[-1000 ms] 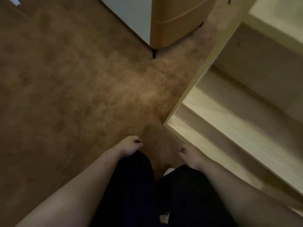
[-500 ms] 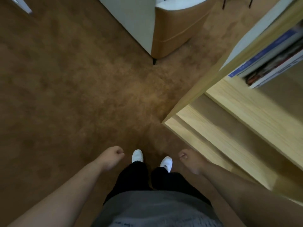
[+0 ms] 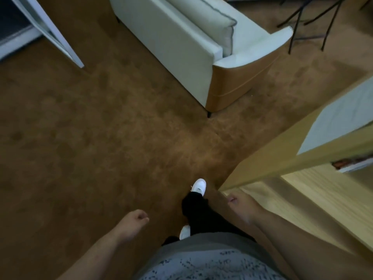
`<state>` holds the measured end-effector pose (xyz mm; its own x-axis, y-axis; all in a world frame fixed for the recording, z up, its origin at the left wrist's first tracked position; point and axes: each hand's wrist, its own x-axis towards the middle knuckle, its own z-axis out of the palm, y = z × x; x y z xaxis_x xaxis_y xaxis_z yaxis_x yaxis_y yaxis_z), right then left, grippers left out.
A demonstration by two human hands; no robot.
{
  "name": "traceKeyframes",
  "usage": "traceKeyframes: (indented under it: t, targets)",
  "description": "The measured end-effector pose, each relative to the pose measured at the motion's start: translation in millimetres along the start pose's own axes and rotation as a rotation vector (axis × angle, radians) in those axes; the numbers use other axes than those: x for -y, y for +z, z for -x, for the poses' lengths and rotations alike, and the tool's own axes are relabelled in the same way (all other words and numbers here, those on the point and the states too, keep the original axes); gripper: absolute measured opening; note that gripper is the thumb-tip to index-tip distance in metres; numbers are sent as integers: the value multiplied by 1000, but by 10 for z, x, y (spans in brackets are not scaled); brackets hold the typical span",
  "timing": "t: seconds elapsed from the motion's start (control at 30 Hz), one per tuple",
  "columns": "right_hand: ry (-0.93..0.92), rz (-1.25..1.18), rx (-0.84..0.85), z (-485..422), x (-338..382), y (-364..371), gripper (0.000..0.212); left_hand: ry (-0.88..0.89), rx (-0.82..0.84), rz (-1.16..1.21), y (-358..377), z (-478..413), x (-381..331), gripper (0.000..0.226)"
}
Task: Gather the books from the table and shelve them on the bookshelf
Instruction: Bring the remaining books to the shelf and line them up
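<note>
The light wooden bookshelf [image 3: 282,158] fills the right side of the head view, its corner close to my right leg. A sliver of shelved books [image 3: 351,163] shows under its upper board at the right edge. My left hand [image 3: 134,221] hangs over the brown carpet, fingers curled into a loose fist with nothing in it. My right hand [image 3: 241,205] hangs beside the shelf's lower corner, fingers curled and holding nothing. No table is in view.
A white sofa with tan sides [image 3: 201,57] stands ahead on the carpet. A white door frame [image 3: 50,31] is at the top left. Thin black legs of a stand [image 3: 306,21] show at the top right. My white shoes [image 3: 198,185] are mid-step.
The view has lifted from the low shelves to the room; I have risen and turned left, away from the bookshelf. Both hands stay curled with nothing in them.
</note>
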<state>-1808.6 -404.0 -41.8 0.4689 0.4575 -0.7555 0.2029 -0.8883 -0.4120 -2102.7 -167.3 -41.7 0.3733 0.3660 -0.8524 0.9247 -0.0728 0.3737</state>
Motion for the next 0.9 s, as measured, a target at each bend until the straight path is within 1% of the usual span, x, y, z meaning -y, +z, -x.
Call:
traceKeyframes:
  t: [0.1,0.2,0.3,0.37,0.47,0.57,0.63,0.7,0.77,0.83,0.9]
  targets:
    - [-7,-7,44,-407,237,-210,15,-4,11,-9,-333,-265,-340,25]
    - [7,-26,62,-787,452,-396,13,2,13,-106,-684,-551,-713,26]
    - [61,-163,8,-1003,589,-553,15,32,56,-243,-1009,-833,-1129,28]
    - [102,-261,-27,-1063,622,-628,16,66,76,-286,-1197,-1032,-1416,30]
    - [146,-298,-45,-1094,621,-747,17,114,74,-313,-1408,-1292,-1850,29]
    - [193,-344,-63,-1142,614,-923,19,160,64,-353,-1559,-1490,-2261,17]
    - [256,-451,-89,-1208,638,-1039,15,204,69,-396,-1665,-1644,-2533,12]
    - [314,-567,-154,-1287,680,-1139,12,251,90,-432,-1767,-1809,-2805,17]
    - [347,-643,-177,-1383,729,-1234,9,287,115,-467,-1894,-1991,-3081,19]
    - [380,-673,-199,-1490,791,-1358,7,317,145,-523,-2046,-2177,-3386,23]
    - [416,-650,-225,-1618,846,-1497,8,344,193,-584,-2215,-2383,-3693,26]
